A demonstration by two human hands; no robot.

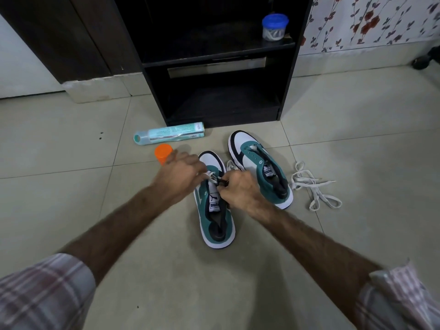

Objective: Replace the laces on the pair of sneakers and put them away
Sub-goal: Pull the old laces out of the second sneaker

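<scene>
Sneakers sit on the tile floor in front of a black shelf unit, both teal and white. Near sneaker lies between the hands, toe pointing away; far sneaker is just beside it to the right, toe toward the shelf.

Left hand pinches a white lace at the lower eyelets of the near sneaker. Right hand has its fingers curled on something small and dark at the same spot; cannot tell whether it is a lace end or the eyelet edge.

Progress, as a judgement: early to middle. Far sneaker shows bare eyelets, no lace in it. A loose white lace lies in a heap on the floor to its right, apart from it. Near sneaker has lace only near the toe; unclear if it is coming out or going in.

Left to do: finish both sneakers, then put the pair away, probably in the open shelf.

Also there: teal tube lying flat, orange cap, blue-lidded jar on the shelf.
</scene>
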